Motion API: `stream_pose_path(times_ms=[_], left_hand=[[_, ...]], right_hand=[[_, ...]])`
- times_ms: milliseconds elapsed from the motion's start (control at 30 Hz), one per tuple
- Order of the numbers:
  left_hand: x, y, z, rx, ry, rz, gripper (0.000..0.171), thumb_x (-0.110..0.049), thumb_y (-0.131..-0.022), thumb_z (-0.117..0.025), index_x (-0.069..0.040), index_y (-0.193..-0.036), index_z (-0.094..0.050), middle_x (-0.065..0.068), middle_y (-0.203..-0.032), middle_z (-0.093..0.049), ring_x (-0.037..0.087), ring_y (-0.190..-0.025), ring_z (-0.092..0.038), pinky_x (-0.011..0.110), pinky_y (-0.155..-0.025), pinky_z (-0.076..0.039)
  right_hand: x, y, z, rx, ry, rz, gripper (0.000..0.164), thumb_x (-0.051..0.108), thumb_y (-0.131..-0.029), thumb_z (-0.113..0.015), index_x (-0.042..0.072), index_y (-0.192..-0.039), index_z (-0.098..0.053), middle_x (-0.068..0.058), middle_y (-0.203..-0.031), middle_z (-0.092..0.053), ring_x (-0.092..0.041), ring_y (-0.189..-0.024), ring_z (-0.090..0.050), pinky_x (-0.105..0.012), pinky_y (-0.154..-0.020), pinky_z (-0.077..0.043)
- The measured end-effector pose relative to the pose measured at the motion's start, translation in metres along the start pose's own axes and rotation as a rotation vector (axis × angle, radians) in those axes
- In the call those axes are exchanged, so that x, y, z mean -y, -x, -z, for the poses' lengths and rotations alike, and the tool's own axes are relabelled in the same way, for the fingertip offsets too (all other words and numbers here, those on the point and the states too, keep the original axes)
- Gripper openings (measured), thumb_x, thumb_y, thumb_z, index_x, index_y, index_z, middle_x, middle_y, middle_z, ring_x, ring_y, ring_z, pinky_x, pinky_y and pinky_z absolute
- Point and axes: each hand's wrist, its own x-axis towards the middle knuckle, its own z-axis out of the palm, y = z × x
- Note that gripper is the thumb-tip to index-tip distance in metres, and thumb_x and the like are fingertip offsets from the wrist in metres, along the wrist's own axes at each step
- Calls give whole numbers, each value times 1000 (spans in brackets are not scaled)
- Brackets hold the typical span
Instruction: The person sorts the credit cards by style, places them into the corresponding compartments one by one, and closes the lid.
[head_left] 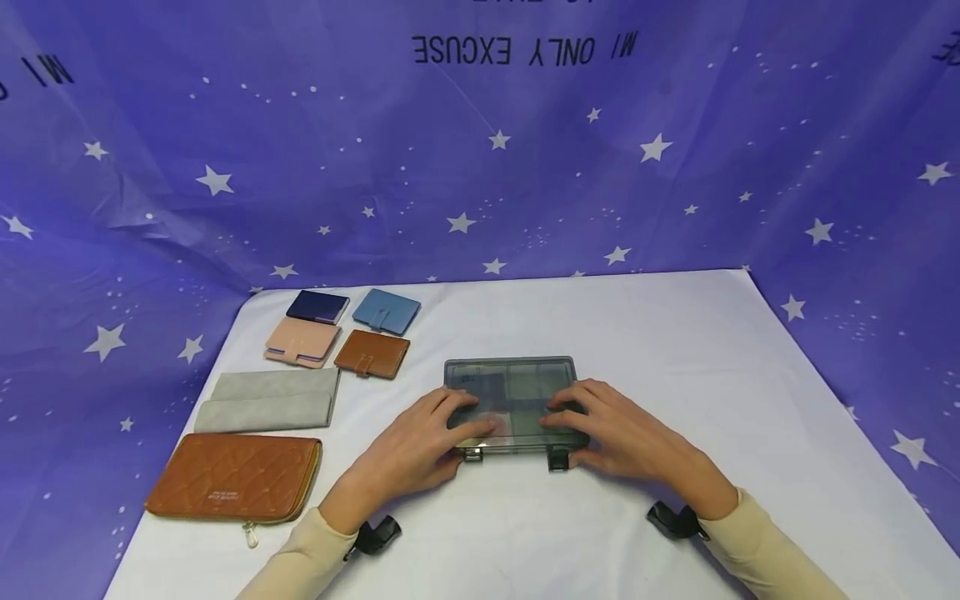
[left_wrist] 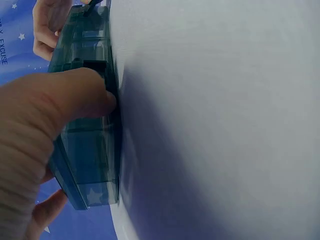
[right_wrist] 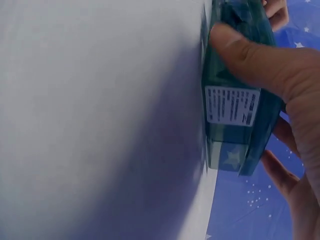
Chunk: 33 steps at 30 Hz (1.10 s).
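Observation:
A dark translucent plastic storage case lies flat on the table with its lid down, and divided sections show through the lid. My left hand grips its left part, fingers over the lid and thumb at the front wall by the left latch. On the right part, my right hand holds it the same way, fingertips on the lid and thumb against the front. The right latch sticks outward from the front edge. A printed white label is on the front wall.
To the left lie a brown quilted zip wallet, a grey long wallet, and small holders in pink, navy, blue and brown. A purple starry cloth hangs behind the white table.

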Motion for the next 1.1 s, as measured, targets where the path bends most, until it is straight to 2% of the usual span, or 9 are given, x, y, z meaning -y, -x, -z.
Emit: stream_pose_path(times_ms=[133,367,500,600,767,933,1000,1100], left_hand=[[2,1,-1,7,-19,-11,63,-23,-87,-86,-30,-146,-65,12,-142,-59,31,-125,-60,47,-103,-54],[7,3,1,36,-38,-30,67,-39,-88,-91,-31,-149,-63,9,-147,-58,29,-129,-59,46,-107,-53],[10,5,3,25,-13,-45,59,-44,-92,-87,-27,-145,-67,8,-149,-59,28,-132,-59,46,-109,-52],[11,6,3,6,15,-47,51,-44,-97,-80,-25,-143,-68,8,-148,-61,28,-132,-60,45,-109,-52],[10,7,3,-19,51,-30,46,-43,-99,-76,-24,-140,-71,9,-145,-63,28,-131,-60,47,-106,-53],[10,7,4,-5,82,3,39,-38,-102,-73,-24,-138,-73,8,-146,-64,27,-133,-59,47,-108,-53],[9,7,5,-1,93,11,38,-37,-102,-73,-24,-138,-73,7,-146,-63,27,-134,-59,47,-108,-53],[9,7,4,-10,105,13,38,-36,-101,-74,-25,-137,-73,7,-146,-63,27,-133,-59,47,-105,-54]], right_hand=[[-4,0,2,11,-64,-9,68,41,-82,-95,30,-143,-68,4,-146,-58,-21,-131,-56,-47,-107,-51],[-11,1,1,9,-141,-8,62,34,-86,-93,30,-143,-69,4,-150,-58,-23,-134,-54,-47,-101,-56],[-13,1,-1,2,-173,-14,56,31,-90,-91,30,-141,-69,3,-150,-59,-23,-136,-53,-49,-102,-55],[-12,0,-2,-11,-187,-17,52,30,-91,-89,30,-140,-70,3,-150,-59,-22,-135,-53,-50,-101,-55],[-11,-3,-3,-22,-186,-23,48,36,-94,-86,31,-138,-70,2,-150,-59,-20,-136,-54,-49,-104,-53],[-11,-5,-6,-10,-178,-58,48,45,-96,-82,32,-140,-69,-1,-160,-53,-29,-150,-44,-57,-117,-41],[-10,-4,-8,-4,-180,-72,49,47,-96,-81,32,-141,-68,-1,-162,-51,-32,-154,-41,-61,-119,-37],[-9,-4,-9,-5,-171,-82,48,48,-97,-79,32,-141,-68,0,-162,-52,-32,-154,-42,-62,-118,-38]])
